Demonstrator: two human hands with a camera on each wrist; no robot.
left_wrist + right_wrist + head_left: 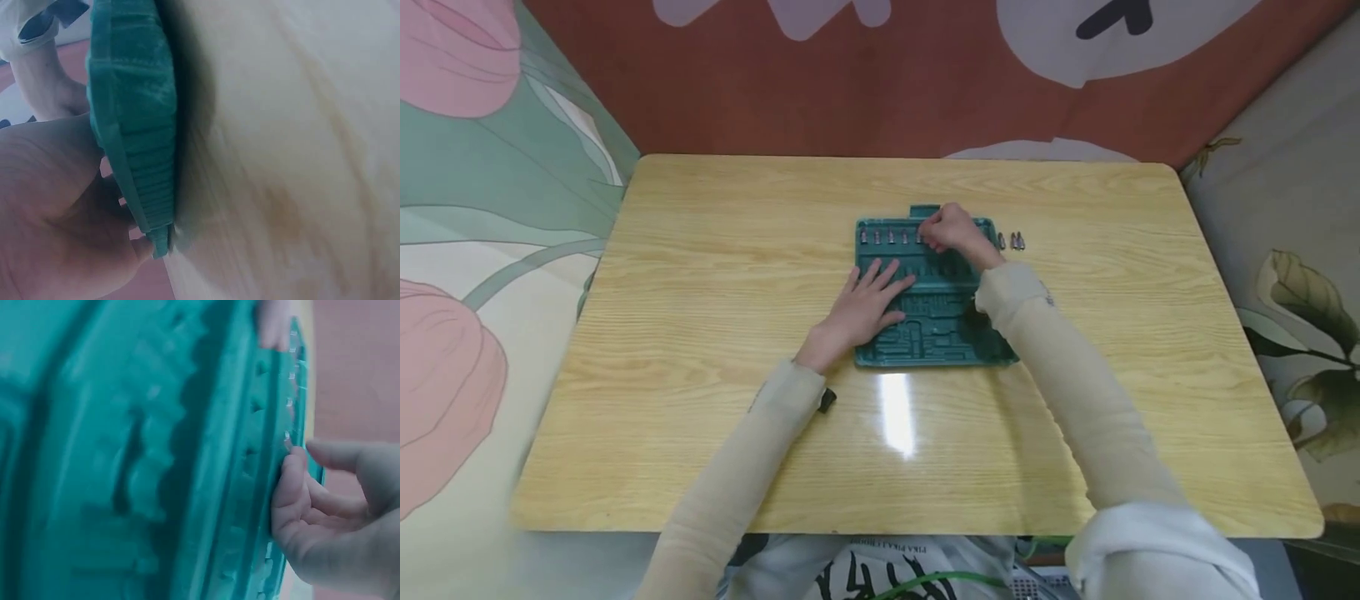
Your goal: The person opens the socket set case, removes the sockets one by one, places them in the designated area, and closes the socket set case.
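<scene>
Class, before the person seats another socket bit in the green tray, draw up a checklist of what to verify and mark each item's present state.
1. Green tray lies flat on the table: ok.
2. Left hand presses flat on the tray to steady it: ok.
3. Right hand is at the top row of bits: ok.
4. A bit is pinched in the right hand: cannot tell.
5. Loose bits wait on the table beside the tray: ok.
</scene>
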